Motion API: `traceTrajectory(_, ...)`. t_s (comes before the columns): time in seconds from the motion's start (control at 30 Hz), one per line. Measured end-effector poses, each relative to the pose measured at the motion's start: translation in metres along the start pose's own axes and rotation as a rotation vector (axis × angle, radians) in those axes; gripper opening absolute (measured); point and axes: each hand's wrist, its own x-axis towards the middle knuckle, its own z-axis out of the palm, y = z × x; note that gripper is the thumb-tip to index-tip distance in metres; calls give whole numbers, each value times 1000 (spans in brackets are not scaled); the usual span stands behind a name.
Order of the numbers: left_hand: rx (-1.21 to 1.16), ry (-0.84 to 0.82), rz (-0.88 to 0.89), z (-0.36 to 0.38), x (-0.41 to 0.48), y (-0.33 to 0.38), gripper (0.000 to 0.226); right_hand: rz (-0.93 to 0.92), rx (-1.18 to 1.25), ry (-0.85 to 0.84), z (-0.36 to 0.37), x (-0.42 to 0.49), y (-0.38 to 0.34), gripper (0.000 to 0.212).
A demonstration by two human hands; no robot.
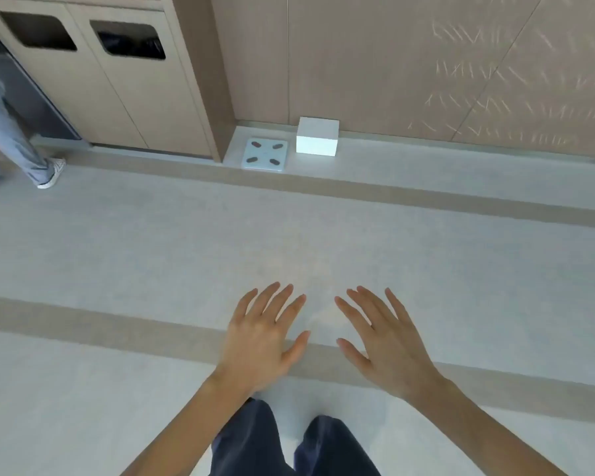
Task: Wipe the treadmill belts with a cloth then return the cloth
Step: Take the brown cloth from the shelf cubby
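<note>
both hands out front, left hand (261, 341) and right hand (389, 352), palms down, fingers (282, 300) spread straight and relaxed, gripping nothing at all. no cloth in either one and none anywhere in view. no treadmill either, so where those two are i cannot tell from here.

below the fingertips there's just pale floor (152, 242), with a tan stripe crossing under the palms. well beyond the fingertips, against the wall, sits a bathroom scale (264, 154), and a white box (317, 136) is just beside it. far out past the left hand's little finger is a cabinet (117, 97) with two bin openings, and another person's leg (11, 132) next to it.

now the risks, as i read them. the job looks barely begun, and with bare hands the first slip would be heading for the belts without fetching a cloth. whether the white box holds wipes is a guess, and reaching past the fingertips for it could be a wasted trip. that scale lies low on the floor ahead of the fingers, an easy thing to trip on. the person off to the left could also cross the path.
</note>
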Motion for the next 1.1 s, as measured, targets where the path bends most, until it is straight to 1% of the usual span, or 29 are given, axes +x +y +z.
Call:
traceTrajectory(0.1,15,-9,-8,2,-10,-5,51,-63,-30,-6,5,-1,-6,55)
traceTrajectory(0.3,33,32,20,-12,-17,-37,50,-85,-27,44,0,16,-36,56)
traceTrajectory(0.4,27,29,39,-24,-20,-64,50,-54,3,71,-5,36,-61,52)
traceTrajectory(0.63,11,-3,99,-47,-23,-148,53,61,84,110,-9,86,-132,54)
traceTrajectory(0.77,-13,-17,138,-54,-18,-190,53,116,89,75,1,105,-167,53)
traceTrajectory(0.87,-16,-39,169,-60,-17,-215,57,165,81,38,4,117,-189,53)
traceTrajectory(0.97,1,-56,194,-65,-13,-237,59,162,70,36,3,132,-204,56)
traceTrajectory(1.1,-22,-13,164,-69,-5,-260,54,131,47,22,-3,154,-214,53)
